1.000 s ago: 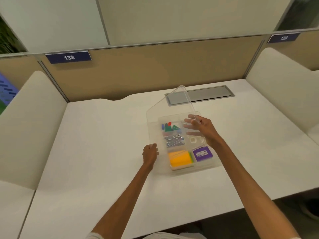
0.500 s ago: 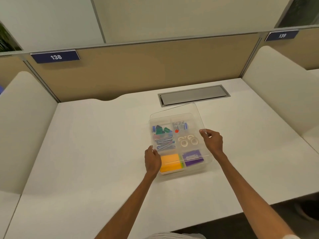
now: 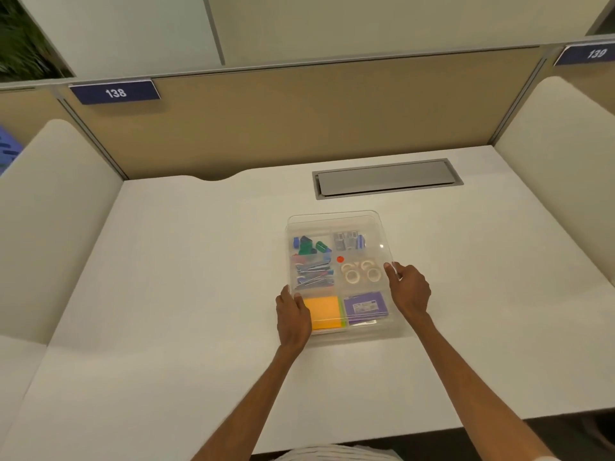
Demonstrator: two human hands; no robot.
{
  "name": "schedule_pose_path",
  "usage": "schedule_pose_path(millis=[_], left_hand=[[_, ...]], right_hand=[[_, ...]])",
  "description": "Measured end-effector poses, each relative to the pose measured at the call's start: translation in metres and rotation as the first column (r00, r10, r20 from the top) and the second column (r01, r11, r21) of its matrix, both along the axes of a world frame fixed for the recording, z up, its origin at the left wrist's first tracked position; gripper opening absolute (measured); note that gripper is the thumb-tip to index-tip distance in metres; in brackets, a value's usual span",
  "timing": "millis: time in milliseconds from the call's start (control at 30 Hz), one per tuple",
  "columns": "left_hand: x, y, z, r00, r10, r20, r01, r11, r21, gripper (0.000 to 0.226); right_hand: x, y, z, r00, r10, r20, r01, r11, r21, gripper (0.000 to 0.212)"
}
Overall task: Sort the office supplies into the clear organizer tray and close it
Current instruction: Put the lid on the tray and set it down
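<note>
The clear organizer tray lies in the middle of the white desk with its clear lid flat on top. Through the lid I see binder clips, a pile of pens or clips, tape rolls, orange sticky notes and a purple pad. My left hand rests on the tray's left front edge with fingers on the lid. My right hand touches the tray's right edge, its fingertips at the lid's rim.
A grey cable hatch is set into the desk behind the tray. Padded dividers stand at left and right, and a tan partition runs along the back. The desk's front edge is near my body.
The lid, raised at the back a second ago, has come down flat on the tray. My right hand moved from the tray's top to its right edge; my left slid onto the left front edge.
</note>
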State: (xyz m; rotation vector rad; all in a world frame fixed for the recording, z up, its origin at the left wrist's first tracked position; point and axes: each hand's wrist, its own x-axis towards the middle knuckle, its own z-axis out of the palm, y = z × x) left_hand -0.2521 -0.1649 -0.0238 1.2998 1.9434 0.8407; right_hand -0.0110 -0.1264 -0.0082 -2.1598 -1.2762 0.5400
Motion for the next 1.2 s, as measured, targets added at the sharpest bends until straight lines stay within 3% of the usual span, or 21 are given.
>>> schedule_pose_path(millis=[333, 533, 867, 1067, 1200], left_hand=[[0.009, -0.019, -0.002, 0.995, 0.081, -0.059, -0.081, 0.997, -0.003, 0.039], [0.013, -0.029, -0.009, 0.975, 0.165, -0.146, -0.160, 0.986, 0.045, 0.024], [0.016, -0.013, 0.006, 0.964, 0.207, -0.169, -0.232, 0.963, -0.141, 0.018], [0.019, -0.009, 0.004, 0.953, 0.255, -0.165, -0.283, 0.942, -0.182, 0.036], [0.018, -0.005, 0.003, 0.951, 0.251, -0.182, -0.286, 0.937, -0.200, 0.054]], right_hand=[[0.002, -0.004, -0.008, 0.995, 0.096, 0.033, -0.097, 0.994, 0.044, 0.042], [0.005, -0.018, -0.025, 0.989, 0.127, 0.073, -0.129, 0.991, 0.034, 0.040], [0.007, -0.020, -0.032, 0.993, 0.121, 0.018, -0.121, 0.992, 0.025, 0.038], [0.005, -0.031, -0.035, 0.993, 0.077, -0.090, -0.074, 0.997, 0.039, 0.034], [0.005, -0.031, -0.037, 0.966, 0.084, -0.245, -0.071, 0.996, 0.059, 0.031]])
